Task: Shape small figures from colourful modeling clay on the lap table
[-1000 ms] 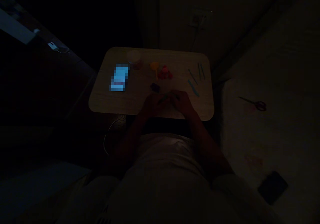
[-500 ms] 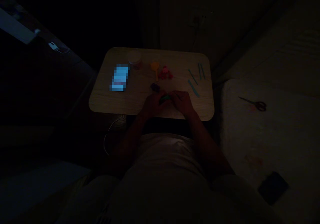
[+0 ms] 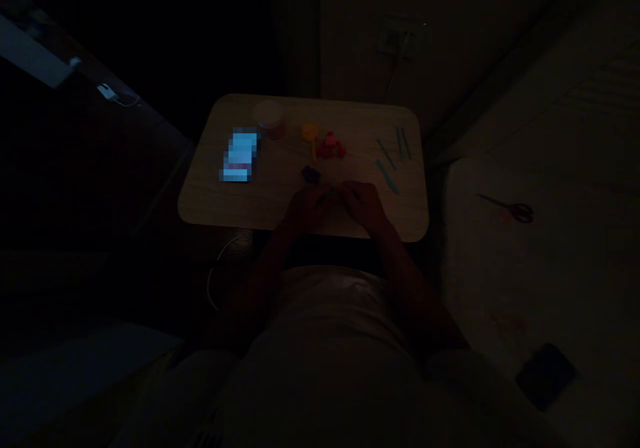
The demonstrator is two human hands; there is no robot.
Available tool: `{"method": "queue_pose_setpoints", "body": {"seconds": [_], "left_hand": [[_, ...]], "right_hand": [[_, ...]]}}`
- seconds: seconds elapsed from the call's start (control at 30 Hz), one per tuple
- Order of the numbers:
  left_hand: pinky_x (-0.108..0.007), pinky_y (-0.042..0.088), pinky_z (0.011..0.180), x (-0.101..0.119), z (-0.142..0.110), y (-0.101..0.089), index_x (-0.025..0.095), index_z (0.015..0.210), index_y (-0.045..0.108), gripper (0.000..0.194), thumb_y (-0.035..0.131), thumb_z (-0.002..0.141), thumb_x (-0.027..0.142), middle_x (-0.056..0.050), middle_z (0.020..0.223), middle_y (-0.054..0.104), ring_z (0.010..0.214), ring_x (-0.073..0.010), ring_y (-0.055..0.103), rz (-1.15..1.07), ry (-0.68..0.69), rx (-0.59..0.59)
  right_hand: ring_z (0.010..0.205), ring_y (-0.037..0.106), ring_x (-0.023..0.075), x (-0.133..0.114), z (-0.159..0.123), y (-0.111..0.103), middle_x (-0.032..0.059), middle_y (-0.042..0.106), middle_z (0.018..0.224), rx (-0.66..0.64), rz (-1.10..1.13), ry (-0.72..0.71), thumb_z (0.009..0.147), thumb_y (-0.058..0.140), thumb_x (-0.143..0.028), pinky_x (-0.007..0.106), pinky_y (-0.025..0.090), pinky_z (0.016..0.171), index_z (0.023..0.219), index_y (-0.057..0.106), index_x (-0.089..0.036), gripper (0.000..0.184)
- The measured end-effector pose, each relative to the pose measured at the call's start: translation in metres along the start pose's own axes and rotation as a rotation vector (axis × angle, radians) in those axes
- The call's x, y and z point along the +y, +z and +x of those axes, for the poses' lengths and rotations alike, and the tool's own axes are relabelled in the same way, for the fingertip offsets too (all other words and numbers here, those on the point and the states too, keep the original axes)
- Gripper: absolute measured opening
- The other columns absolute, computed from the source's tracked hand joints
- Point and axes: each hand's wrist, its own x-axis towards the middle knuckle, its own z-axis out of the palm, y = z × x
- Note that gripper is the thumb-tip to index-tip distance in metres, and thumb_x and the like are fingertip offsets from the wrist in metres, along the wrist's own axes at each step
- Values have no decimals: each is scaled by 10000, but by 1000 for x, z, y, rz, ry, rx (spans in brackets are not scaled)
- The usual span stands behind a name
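Note:
In dim light, my left hand (image 3: pixel 307 207) and my right hand (image 3: pixel 365 205) meet near the front edge of the small wooden table (image 3: pixel 215 203). Between their closed fingertips is a small green piece of what looks like modelling clay (image 3: pixel 331 194), mostly hidden. Just beyond my left hand lies a dark purple lump (image 3: pixel 311 175). Farther back are a red shape of several joined lumps (image 3: pixel 330 147) and an orange scoop-like piece (image 3: pixel 310 133). To the right of my right hand lies a bluish plastic knife (image 3: pixel 387 176), with several thin sticks (image 3: pixel 386 154) behind it.
A lit phone (image 3: pixel 240 157), its screen blurred out, rests on the table's left side. Behind it stands a lidded tub (image 3: pixel 270 120). Scissors (image 3: pixel 520 212) and a dark flat object (image 3: pixel 546 376) lie on the pale surface at right. A wall socket (image 3: pixel 400 36) is beyond the table.
The green piece, showing longer between my hands before, is now mostly covered by my fingers. My fingers have shifted slightly around it. Things on the table stay where they were.

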Motion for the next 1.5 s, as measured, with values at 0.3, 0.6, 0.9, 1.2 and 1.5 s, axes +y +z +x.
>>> {"method": "queue_pose_setpoints", "body": {"seconds": [0.3, 0.6, 0.9, 1.2, 1.5], "left_hand": [[-285, 403, 644, 8, -2, -3, 177, 782, 706, 509, 479, 1063, 535, -22, 745, 697, 712, -192, 642, 18, -32, 2], [-307, 445, 702, 10, -3, -3, 175, 1007, 783, 470, 480, 1076, 528, -81, 889, 776, 799, -238, 707, 46, -20, 11], [-327, 467, 740, 4, -2, -1, 163, 1018, 716, 413, 453, 1071, 477, -92, 932, 760, 837, -245, 695, 96, -32, 37], [-322, 437, 718, 7, -2, -3, 171, 948, 684, 363, 449, 1076, 416, -82, 882, 734, 792, -232, 677, 83, 8, 18], [-319, 464, 753, 6, -3, -2, 188, 966, 696, 364, 459, 1073, 444, -76, 927, 745, 838, -234, 684, 37, -16, 29]], "right_hand": [[761, 623, 220, -3, 0, -3, 18, 675, 828, 17, 85, -63, 1020, 584, -530, 330, 438, 700, 914, 660, -226, 331], [958, 693, 258, -6, 0, -5, 69, 750, 1084, -16, 184, -103, 1030, 588, -520, 366, 523, 866, 1124, 712, -231, 328], [725, 620, 213, -1, 0, 0, 34, 691, 826, 120, 110, 12, 1033, 556, -536, 328, 482, 683, 957, 680, -226, 342], [679, 564, 186, 0, 1, -2, -3, 626, 727, 123, 192, 73, 915, 707, -614, 313, 432, 643, 790, 642, -224, 415], [678, 582, 194, -4, 2, -2, 10, 642, 718, 84, 149, 44, 970, 631, -672, 324, 426, 641, 801, 671, -220, 484]]}}
